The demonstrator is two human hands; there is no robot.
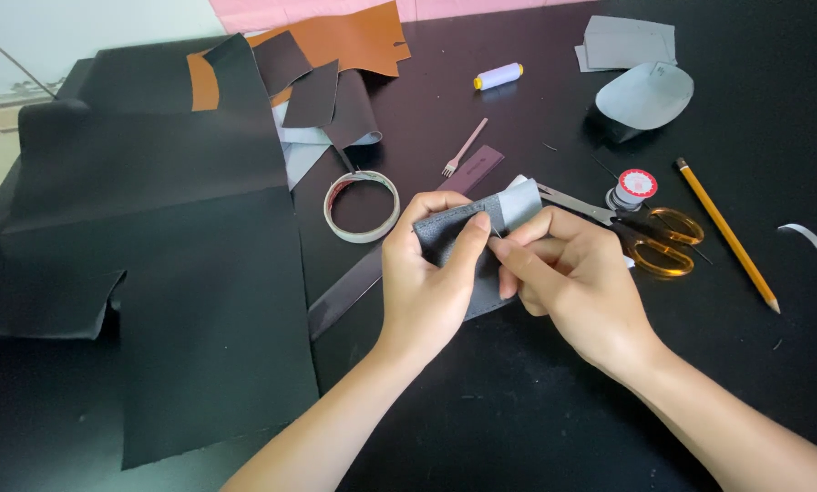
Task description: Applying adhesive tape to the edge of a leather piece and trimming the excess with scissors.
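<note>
Head view: your left hand (424,282) and right hand (568,278) both pinch grey leather piece (454,232) above table (518,401); scissors (641,232) just beside.

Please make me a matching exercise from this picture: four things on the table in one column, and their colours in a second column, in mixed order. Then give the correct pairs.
Things:
1. pencil
2. scissors handles
3. thread spool
4. large sheet at the left

Colours:
A. black
B. white with a yellow end
C. yellow-orange, long and thin
D. amber, see-through

Right pairs: 1-C, 2-D, 3-B, 4-A.
</note>
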